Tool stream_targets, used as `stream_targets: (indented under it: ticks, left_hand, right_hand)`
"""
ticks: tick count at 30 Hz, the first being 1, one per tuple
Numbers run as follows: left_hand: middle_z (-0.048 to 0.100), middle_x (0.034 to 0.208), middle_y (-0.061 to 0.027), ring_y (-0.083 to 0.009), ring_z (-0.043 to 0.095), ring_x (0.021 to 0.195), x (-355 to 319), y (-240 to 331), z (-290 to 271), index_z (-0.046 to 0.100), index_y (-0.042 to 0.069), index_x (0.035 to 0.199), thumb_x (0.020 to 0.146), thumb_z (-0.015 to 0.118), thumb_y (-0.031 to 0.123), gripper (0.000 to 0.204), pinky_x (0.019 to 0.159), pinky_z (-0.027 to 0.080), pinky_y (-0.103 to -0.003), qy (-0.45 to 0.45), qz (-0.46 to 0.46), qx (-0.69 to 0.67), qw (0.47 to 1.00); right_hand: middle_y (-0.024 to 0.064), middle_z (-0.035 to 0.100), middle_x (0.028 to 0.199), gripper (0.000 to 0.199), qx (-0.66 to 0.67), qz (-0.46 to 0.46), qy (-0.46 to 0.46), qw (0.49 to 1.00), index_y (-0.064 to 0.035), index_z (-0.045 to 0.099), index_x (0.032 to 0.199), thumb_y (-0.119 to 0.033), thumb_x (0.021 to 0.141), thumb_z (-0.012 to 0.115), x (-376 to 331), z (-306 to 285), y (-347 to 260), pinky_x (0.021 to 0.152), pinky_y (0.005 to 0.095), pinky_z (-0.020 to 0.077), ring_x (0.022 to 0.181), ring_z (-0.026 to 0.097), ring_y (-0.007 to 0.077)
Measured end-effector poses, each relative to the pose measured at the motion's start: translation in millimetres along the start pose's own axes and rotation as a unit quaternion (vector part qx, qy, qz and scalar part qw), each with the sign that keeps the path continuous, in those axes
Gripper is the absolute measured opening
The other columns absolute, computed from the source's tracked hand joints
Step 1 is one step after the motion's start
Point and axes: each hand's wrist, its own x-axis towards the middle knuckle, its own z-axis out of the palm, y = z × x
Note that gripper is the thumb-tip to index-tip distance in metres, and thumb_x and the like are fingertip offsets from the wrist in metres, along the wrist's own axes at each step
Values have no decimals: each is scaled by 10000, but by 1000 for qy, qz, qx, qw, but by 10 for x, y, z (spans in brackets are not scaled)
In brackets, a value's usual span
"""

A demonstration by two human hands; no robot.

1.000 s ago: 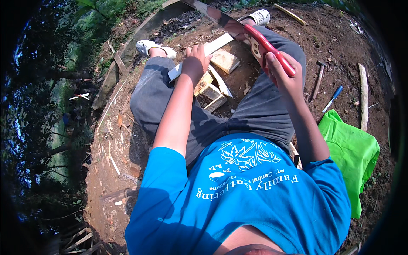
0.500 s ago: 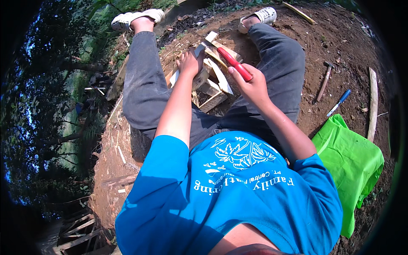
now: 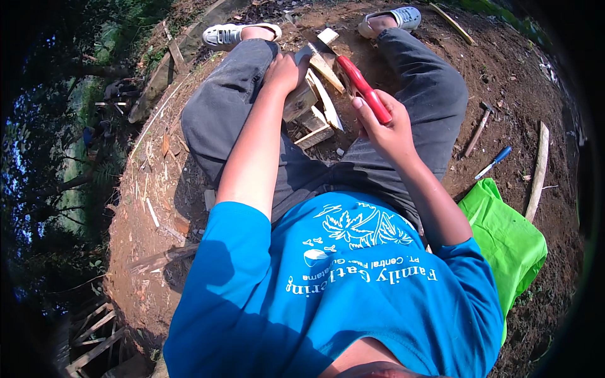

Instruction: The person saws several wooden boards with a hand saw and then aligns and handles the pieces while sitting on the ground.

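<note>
Lowered since a second ago, our red-handled saw point(image 3: 360, 85) lies across the board point(image 3: 328, 36); our right grip point(image 3: 384, 120) clasps it, our left grip point(image 3: 285, 74) holds the board.

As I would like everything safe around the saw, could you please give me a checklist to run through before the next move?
1. Right hand gripping the saw's red handle: ok.
2. Left hand on the pale board: ok.
3. Left fingers safely apart from the saw blade: cannot tell; they look close.
4. Board firmly supported underneath: cannot tell, hidden from this view.
5. Hammer and blue-handled tool lying away from both hands: ok, on the ground to the right.
</note>
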Motion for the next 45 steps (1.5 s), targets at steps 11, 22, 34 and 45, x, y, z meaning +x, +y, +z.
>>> stream_targets:
  ticks: [11, 22, 34, 45]
  left_hand:
    - [681, 1280, -255, -412, 646, 1227, 248, 90, -8, 737, 28, 1207, 1005, 382, 455, 591, 1054, 496, -496, 2, -16, -24, 1000]
    - [707, 1142, -277, -463, 671, 1099, 542, -82, -91, 765, 30, 1098, 1022, 358, 459, 596, 1003, 512, -524, 48, 32, -22, 998]
    - [688, 1226, -275, -439, 654, 1184, 796, -196, 26, 736, 39, 1182, 1040, 312, 464, 617, 1020, 502, -552, -27, 45, 8, 999]
    - [777, 1064, -167, -369, 684, 1171, 766, -94, -95, 798, 50, 1050, 943, 393, 466, 590, 1012, 500, -450, -78, -15, -92, 993]
  right_hand:
    - [-49, 563, 679, 294, -42, -7, 18, 999, -37, 639, 899, -302, 1008, 702, -85, 107, 94, 530, 227, 388, 585, 517, 31]
    - [-57, 543, 662, 270, 31, -41, 32, 998, -47, 647, 899, -287, 1002, 715, -33, 83, 50, 501, 222, 370, 557, 494, 25]
    - [-55, 542, 664, 281, -26, -35, 35, 998, -34, 625, 839, -248, 1002, 704, 86, 88, 132, 535, 227, 349, 599, 460, 19]
    - [-45, 496, 614, 328, -144, -36, 59, 987, -30, 619, 783, -270, 983, 717, 132, 295, -33, 528, 254, 345, 591, 441, 37]
